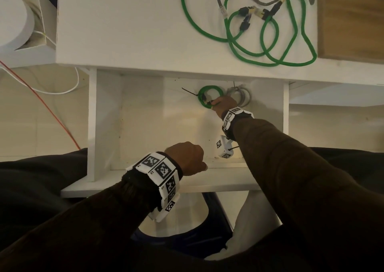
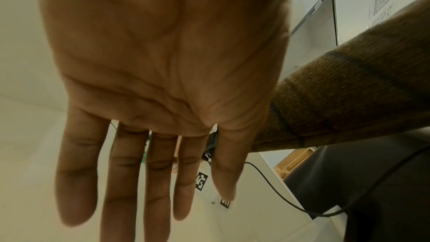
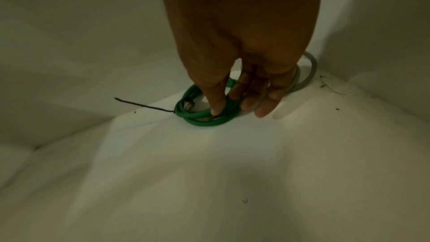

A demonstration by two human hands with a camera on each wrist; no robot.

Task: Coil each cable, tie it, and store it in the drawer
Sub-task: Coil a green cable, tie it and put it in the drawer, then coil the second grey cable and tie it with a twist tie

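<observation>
The white drawer (image 1: 218, 178) stands pulled out under the desk. At its back lies a green coiled cable (image 1: 200, 97) (image 3: 204, 121) bound with a black zip tie (image 1: 189, 92) (image 3: 144, 106). My right hand (image 1: 223, 103) (image 3: 232, 106) reaches down onto it, thumb inside the loop and fingers outside, pinching the coil's right side. A grey coiled cable (image 1: 247, 97) (image 3: 311, 65) lies just right of it, partly behind my fingers. My left hand (image 1: 187, 157) (image 2: 151, 190) hovers at the drawer's front edge, fingers straight and empty. Loose green cables (image 1: 291, 64) and a grey cable (image 1: 259, 1) sprawl on the desk top.
A wooden box (image 1: 351, 18) stands at the desk's right end. A white round object (image 1: 14, 16) sits in a carton at the far left. Red (image 1: 52, 113) and white (image 1: 68, 91) wires run over the floor. A dark blue seat (image 1: 218, 219) is below the drawer.
</observation>
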